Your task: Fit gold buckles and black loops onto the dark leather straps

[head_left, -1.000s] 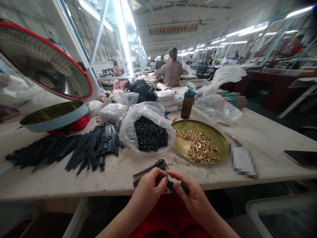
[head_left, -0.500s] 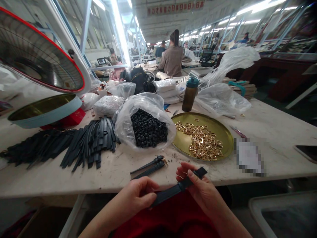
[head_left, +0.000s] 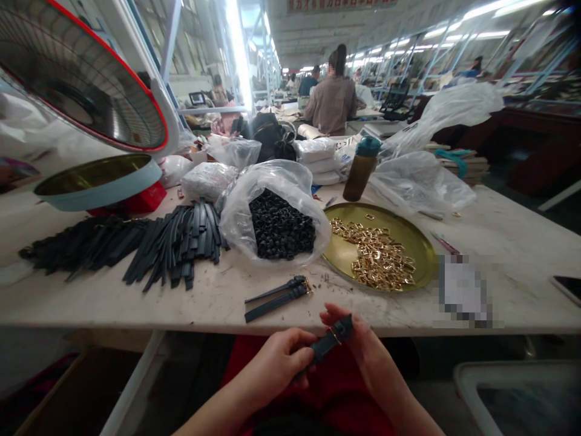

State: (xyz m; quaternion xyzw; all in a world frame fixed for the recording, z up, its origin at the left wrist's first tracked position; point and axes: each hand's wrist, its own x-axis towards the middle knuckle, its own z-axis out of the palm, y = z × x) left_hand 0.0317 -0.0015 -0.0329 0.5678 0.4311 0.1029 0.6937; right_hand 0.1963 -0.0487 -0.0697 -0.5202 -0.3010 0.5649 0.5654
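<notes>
While the long, pale tabletop (head_left: pixel 512 254) spreads beyond, the grip of the left hand (head_left: pixel 285 358) pinches, at near centre, a flat dark leather strap (head_left: pixel 323 347); whether the right hand (head_left: pixel 364 346) clasps its folded end, I cannot tell. Best keep the thin gold metal buckle (head_left: pixel 336 336) square.

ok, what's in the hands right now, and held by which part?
A dark strap. The left hand grips it along its length; the right hand is at its buckle end, but whether it grips there can't be told.
</notes>
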